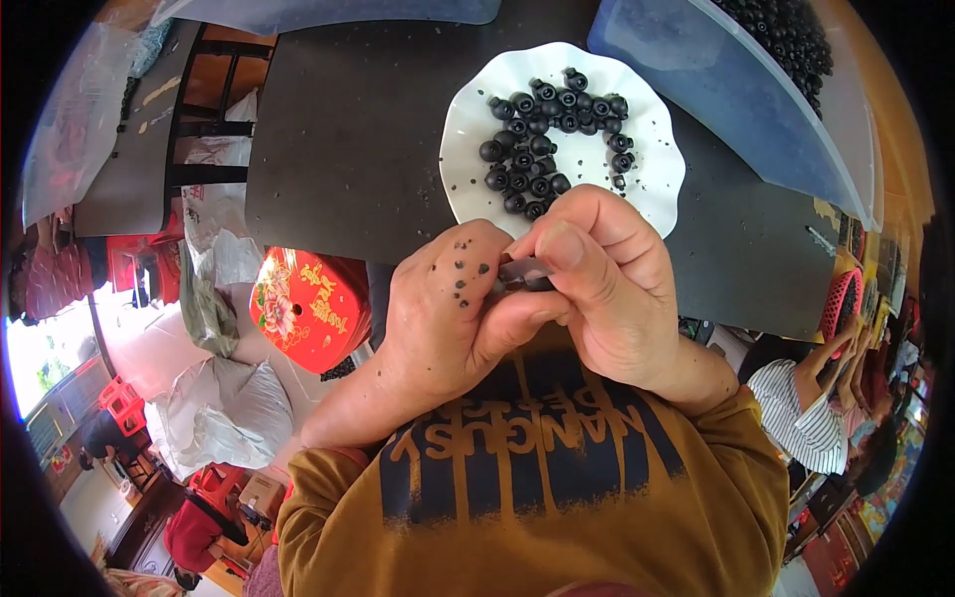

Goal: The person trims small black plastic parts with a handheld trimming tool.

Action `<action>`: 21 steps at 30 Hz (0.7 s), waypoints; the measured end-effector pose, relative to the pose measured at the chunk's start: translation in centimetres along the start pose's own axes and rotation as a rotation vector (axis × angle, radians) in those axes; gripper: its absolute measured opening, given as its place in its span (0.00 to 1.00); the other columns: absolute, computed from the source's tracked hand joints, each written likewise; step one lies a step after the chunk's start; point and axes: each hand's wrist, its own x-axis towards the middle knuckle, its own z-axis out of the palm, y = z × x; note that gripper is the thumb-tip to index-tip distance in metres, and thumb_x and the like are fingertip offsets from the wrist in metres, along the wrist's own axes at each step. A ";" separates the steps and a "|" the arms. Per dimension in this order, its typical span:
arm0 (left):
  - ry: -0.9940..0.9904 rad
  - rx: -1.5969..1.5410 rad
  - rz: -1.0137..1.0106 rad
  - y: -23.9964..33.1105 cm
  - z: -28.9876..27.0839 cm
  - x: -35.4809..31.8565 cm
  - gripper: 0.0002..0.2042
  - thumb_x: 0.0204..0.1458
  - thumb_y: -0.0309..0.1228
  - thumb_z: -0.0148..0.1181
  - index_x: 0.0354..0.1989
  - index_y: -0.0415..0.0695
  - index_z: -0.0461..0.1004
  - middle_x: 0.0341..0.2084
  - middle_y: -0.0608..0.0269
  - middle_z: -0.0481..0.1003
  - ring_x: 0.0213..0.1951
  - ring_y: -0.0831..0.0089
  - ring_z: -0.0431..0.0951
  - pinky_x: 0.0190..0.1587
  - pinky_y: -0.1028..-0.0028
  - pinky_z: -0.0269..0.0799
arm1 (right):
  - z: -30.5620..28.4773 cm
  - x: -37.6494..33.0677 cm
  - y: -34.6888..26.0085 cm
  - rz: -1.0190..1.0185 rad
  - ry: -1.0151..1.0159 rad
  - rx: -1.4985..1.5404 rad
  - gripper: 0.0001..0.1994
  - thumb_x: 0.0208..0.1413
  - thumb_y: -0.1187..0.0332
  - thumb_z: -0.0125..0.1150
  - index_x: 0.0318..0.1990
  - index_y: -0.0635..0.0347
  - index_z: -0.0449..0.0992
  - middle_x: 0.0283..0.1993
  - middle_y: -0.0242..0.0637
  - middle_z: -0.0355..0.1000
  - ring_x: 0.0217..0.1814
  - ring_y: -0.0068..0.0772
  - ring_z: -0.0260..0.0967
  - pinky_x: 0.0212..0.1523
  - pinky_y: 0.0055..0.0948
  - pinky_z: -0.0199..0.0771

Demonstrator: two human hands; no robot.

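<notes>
My left hand (438,308) and my right hand (612,289) meet in front of my chest, both with fingers closed. Between the right thumb and fingers is a small grey, flat, blade-like piece (525,269). It reaches toward the left fingertips, which pinch a small dark part that is mostly hidden. Black crumbs stick to the back of the left hand. Just beyond the hands, a white scalloped plate (652,109) bears many small black knobbed parts (542,144), round with a hole in one end.
The dark table (338,129) has black crumbs scattered over it. A translucent bluish bin (736,90) at the far right holds a heap of black parts (781,40). A red flowered stool (308,308) and a white sack (224,413) stand at left. Other people (806,408) are at right and lower left.
</notes>
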 end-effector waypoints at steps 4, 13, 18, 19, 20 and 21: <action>0.014 0.127 0.082 -0.2 0.2 0.0 0.19 0.45 0.46 0.58 0.25 0.39 0.65 0.17 0.60 0.65 0.18 0.61 0.68 0.19 0.70 0.63 | 0.1 -0.2 0.2 -0.021 0.012 -0.037 0.06 0.58 0.69 0.49 0.33 0.63 0.67 0.29 0.28 0.68 0.29 0.10 0.62 0.30 0.10 0.64; 0.118 0.309 0.261 -1.4 0.9 -0.3 0.21 0.45 0.49 0.56 0.24 0.41 0.64 0.15 0.61 0.62 0.15 0.64 0.65 0.15 0.70 0.60 | 0.4 -0.5 1.1 -0.119 0.038 -0.031 0.06 0.59 0.68 0.47 0.33 0.62 0.65 0.29 0.29 0.68 0.29 0.10 0.66 0.30 0.09 0.65; 0.130 0.361 0.262 -1.5 0.7 -0.4 0.22 0.44 0.52 0.55 0.22 0.41 0.63 0.14 0.62 0.62 0.14 0.65 0.64 0.14 0.71 0.60 | 0.5 -0.5 1.0 -0.096 0.017 -0.041 0.07 0.58 0.68 0.47 0.33 0.61 0.65 0.28 0.27 0.67 0.29 0.11 0.67 0.30 0.09 0.65; 0.129 0.356 0.245 -1.5 0.5 -0.3 0.23 0.43 0.53 0.55 0.21 0.41 0.63 0.14 0.62 0.62 0.14 0.65 0.64 0.14 0.71 0.60 | 0.5 -0.4 1.1 -0.096 0.016 -0.039 0.07 0.58 0.68 0.47 0.33 0.61 0.65 0.28 0.27 0.67 0.29 0.11 0.67 0.30 0.09 0.65; 0.128 0.358 0.244 -1.7 0.4 -0.2 0.23 0.43 0.53 0.55 0.21 0.41 0.63 0.14 0.62 0.62 0.14 0.65 0.64 0.14 0.71 0.60 | 0.5 -0.2 1.2 -0.063 0.033 0.005 0.07 0.58 0.68 0.47 0.34 0.62 0.65 0.29 0.27 0.67 0.29 0.11 0.67 0.29 0.09 0.65; 0.136 0.299 0.211 -1.9 0.4 -0.2 0.25 0.42 0.54 0.55 0.20 0.41 0.63 0.13 0.62 0.62 0.14 0.65 0.65 0.14 0.71 0.60 | 0.5 -0.2 1.2 -0.031 0.048 0.049 0.07 0.58 0.68 0.48 0.34 0.62 0.65 0.29 0.28 0.67 0.29 0.11 0.67 0.29 0.10 0.65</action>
